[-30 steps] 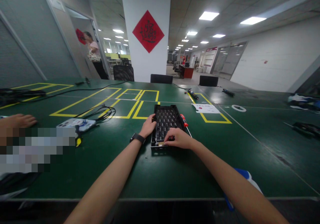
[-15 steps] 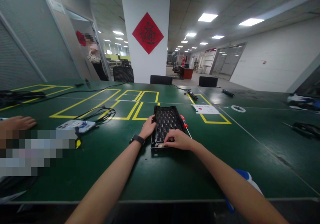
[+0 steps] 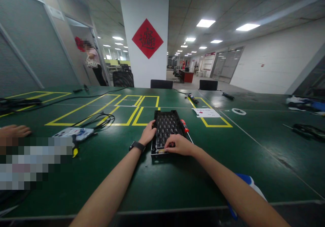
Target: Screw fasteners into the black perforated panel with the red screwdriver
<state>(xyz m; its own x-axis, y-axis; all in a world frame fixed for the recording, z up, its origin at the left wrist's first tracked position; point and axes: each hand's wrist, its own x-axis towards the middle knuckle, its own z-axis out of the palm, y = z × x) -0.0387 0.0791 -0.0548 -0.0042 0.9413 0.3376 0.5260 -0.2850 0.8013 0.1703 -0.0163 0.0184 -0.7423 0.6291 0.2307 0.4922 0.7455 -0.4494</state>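
A black case with rows of small metallic pieces, which look like screwdriver bits, lies on the green table in front of me. My left hand grips the case's left edge, thumb at the inner side; a dark watch is on that wrist. Over the near right corner, my right hand is closed in a pinch, fingertips down in the near compartment beside a small yellowish piece. What the fingertips hold is hidden. Along the case's right side rests a screwdriver with a red handle.
Another person's hand rests on the table at far left, near a white-blue device with black cables. A paper sheet, a white ring and a black tool lie rightward. A blue-white object is partly under my right forearm.
The view has tilted up slightly, so the table sits lower in the picture. Both hands stay at the case, the right fingers still pinched in the near compartment.
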